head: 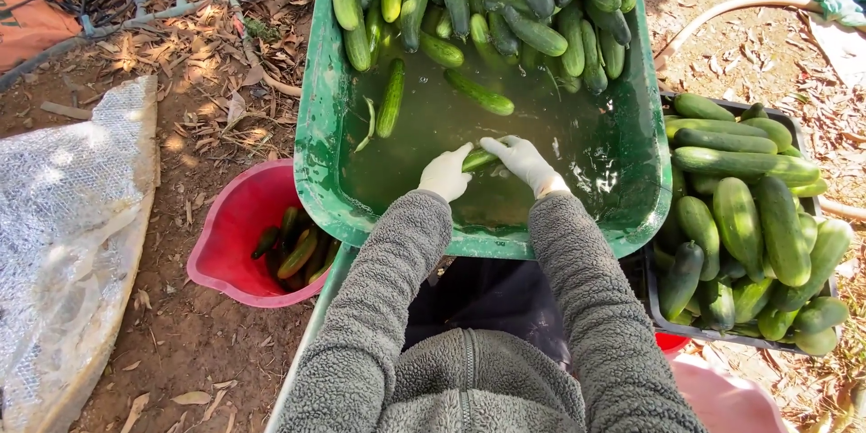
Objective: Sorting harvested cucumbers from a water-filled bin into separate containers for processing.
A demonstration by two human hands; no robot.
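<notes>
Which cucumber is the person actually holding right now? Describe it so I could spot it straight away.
Start at the big green plastic tub of murky water, piled with cucumbers at its far end. At the near end, two white-gloved hands meet at the water: left hand, right hand. The small green cucumber bridges them; unlike the loose floating cucumbers further back, only this one is gripped by fingers.

Bright, hard daylight from above, dappling the leaf-strewn ground (207, 81). Glare off the wet wall of the green tub (622, 153) and the plastic sheet (63, 207) (nearly washed out). Sharp throughout; slight wide-angle stretch at edges.
</notes>
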